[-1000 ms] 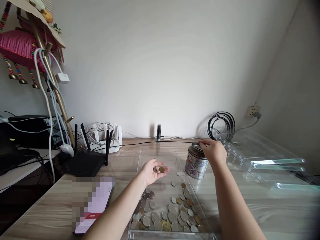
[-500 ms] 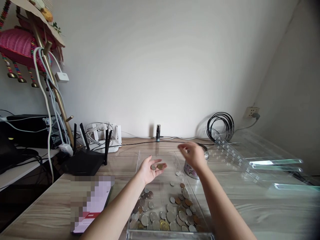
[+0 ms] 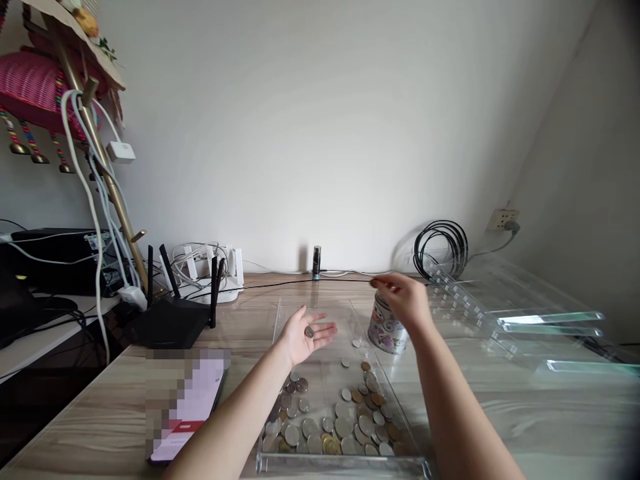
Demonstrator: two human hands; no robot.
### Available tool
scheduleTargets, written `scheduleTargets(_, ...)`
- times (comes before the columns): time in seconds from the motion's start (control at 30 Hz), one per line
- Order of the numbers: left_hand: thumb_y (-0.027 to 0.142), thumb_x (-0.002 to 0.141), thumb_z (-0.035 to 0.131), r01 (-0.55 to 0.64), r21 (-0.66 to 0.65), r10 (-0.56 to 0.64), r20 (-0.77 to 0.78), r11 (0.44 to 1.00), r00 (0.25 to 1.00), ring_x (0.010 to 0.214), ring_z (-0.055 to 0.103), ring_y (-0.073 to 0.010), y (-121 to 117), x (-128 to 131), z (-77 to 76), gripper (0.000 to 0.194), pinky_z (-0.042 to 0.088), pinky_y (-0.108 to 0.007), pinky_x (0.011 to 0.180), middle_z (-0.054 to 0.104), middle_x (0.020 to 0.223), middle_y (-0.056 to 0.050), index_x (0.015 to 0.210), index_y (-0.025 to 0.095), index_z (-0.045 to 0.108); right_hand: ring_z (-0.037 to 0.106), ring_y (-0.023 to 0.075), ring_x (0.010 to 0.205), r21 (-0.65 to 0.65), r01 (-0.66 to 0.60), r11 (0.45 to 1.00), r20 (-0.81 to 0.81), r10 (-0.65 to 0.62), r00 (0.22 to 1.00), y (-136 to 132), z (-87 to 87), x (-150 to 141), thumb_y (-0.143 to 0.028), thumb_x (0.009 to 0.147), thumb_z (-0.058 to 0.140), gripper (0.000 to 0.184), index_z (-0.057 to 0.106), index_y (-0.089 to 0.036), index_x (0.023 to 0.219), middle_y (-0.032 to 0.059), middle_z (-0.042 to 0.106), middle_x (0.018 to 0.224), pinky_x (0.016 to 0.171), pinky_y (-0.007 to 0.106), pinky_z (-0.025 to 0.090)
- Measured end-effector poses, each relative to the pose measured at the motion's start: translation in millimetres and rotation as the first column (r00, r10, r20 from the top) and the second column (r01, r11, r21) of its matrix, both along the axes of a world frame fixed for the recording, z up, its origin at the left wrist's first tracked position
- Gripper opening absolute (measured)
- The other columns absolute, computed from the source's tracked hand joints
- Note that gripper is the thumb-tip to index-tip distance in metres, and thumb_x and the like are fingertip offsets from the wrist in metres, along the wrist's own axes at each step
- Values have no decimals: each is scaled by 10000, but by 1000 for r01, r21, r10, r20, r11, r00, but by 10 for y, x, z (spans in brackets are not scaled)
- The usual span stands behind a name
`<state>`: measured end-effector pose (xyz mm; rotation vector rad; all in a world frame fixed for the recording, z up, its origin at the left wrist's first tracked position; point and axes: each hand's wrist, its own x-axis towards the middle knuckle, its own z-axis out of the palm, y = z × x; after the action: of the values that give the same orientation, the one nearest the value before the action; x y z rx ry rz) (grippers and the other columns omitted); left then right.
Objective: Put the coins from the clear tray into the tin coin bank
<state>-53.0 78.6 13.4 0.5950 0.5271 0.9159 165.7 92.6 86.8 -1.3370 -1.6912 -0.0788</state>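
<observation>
Head view, below.
left hand (image 3: 300,343): palm up above the tray, fingers spread wide, carries one coin (image 3: 309,331) near the finger bases.
right hand (image 3: 407,303): raised at the top of the tin, fingertips narrowed together above its left edge; can't tell whether pinching anything or touching the tin.
tin (image 3: 387,331): stands upright on the bench (image 3: 500,413), flower-patterned, just right of the tray's far end; top mostly hidden by the right hand.
tray (image 3: 345,465): clear, sits on the bench between the forearms.
loose coins (image 3: 345,427): scattered in the tray, mostly toward the near end, silver and brassy mixed.
phone (image 3: 193,410): lies left of the tray, partly pixelated.
black router (image 3: 167,323): sits beyond the phone.
</observation>
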Motion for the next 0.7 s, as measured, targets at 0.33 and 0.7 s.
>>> scheduleTargets(0.33,510,766,272,-11,7,11,1,1000,1000,928,523,-252,-20,-11,29,533,378,-374,767,514,1030,-201,1048,90,439,515,211,793,60,294,954,143,-300,943,110,-32,282,-347,658,479,267,635,-195,812,52,624,794,668,314,374)
scheduleTargets(0.7,599,703,318,-58,87,43,166,995,985,636,523,-145,-71,-7,104,603,394,-274,629,506,668,-25,1127,184,421,502,99,614,-273,-455,847,310,525,793,-344,-334,-952,-252,684,504,131,600,-214,764,0,585,716,548,195,346)
